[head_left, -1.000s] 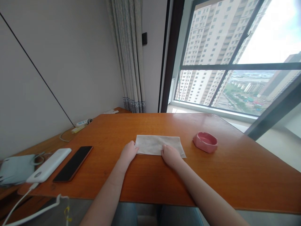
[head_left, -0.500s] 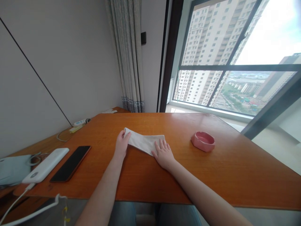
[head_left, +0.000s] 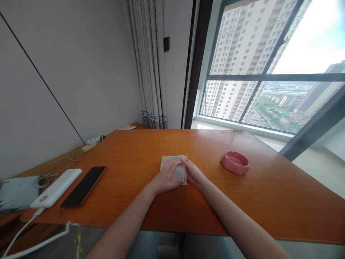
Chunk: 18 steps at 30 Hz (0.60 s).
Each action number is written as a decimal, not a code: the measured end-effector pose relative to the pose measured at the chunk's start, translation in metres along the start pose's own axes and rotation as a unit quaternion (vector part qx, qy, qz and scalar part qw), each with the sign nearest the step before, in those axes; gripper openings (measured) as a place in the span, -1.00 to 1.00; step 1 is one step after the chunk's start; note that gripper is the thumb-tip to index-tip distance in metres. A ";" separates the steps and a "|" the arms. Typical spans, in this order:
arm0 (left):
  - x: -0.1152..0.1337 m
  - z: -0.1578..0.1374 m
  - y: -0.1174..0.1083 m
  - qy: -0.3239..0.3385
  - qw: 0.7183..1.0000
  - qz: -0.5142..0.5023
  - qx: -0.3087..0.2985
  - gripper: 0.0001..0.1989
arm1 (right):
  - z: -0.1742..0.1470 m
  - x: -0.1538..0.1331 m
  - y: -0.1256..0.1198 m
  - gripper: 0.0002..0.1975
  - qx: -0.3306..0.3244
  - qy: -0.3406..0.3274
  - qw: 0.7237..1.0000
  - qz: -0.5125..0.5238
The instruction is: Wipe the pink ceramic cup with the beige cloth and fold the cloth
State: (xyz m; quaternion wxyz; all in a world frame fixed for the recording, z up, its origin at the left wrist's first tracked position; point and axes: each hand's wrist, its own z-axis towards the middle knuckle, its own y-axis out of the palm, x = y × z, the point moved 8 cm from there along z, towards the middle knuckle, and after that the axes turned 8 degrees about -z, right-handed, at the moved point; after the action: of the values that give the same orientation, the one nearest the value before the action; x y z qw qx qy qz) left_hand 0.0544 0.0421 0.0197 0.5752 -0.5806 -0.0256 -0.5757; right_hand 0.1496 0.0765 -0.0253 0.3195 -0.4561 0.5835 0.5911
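A small folded white cloth (head_left: 179, 174) lies in front of me on the wooden table. My left hand (head_left: 165, 178) reaches across it from the left, fingers bent over its top and thumb at the near right corner, holding the folded layer. At the cloth's right edge my right hand (head_left: 194, 173) is curled, its fingertips on the far right corner and meeting the left fingertips. The right thumb is hidden.
To the right sits a pink ashtray (head_left: 235, 162). A black phone (head_left: 84, 187) and a white power bank (head_left: 56, 189) with a plugged-in cable (head_left: 21, 228) lie left. Beyond them are a light grey pouch (head_left: 18, 192) and a power strip (head_left: 93, 141).
My left hand has brought the cloth's left end over to the right, making a smaller folded square. My right hand has moved from lying flat on the cloth to its right edge.
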 end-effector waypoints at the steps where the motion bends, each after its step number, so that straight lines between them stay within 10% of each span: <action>1: -0.004 -0.001 0.004 -0.010 0.999 0.039 -0.025 -0.19 | 0.002 0.002 -0.008 -0.59 0.028 0.006 1.000 0.007; 5: -0.022 -0.005 0.006 -0.071 0.987 0.137 -0.046 -0.19 | 0.013 0.000 -0.029 -0.28 0.088 -0.017 0.995 -0.041; 10: -0.031 -0.006 0.008 -0.099 0.982 0.154 -0.049 -0.28 | 0.019 -0.007 -0.044 -0.36 0.131 -0.035 0.977 -0.165; 15: -0.037 -0.008 0.012 -0.109 0.980 0.152 -0.071 -0.20 | 0.016 -0.008 -0.049 -0.17 0.119 -0.037 0.881 -0.456; 18: -0.039 -0.009 0.006 -0.115 0.979 0.157 -0.061 -0.18 | 0.016 -0.007 -0.050 -0.27 0.113 -0.041 0.873 -0.472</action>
State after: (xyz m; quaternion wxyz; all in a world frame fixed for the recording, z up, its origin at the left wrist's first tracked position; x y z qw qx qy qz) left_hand 0.0398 0.0590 -0.0143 0.6149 -0.6737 0.0349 -0.4085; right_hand 0.1948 0.0986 -0.0406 0.6335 -0.6133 0.3481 0.3185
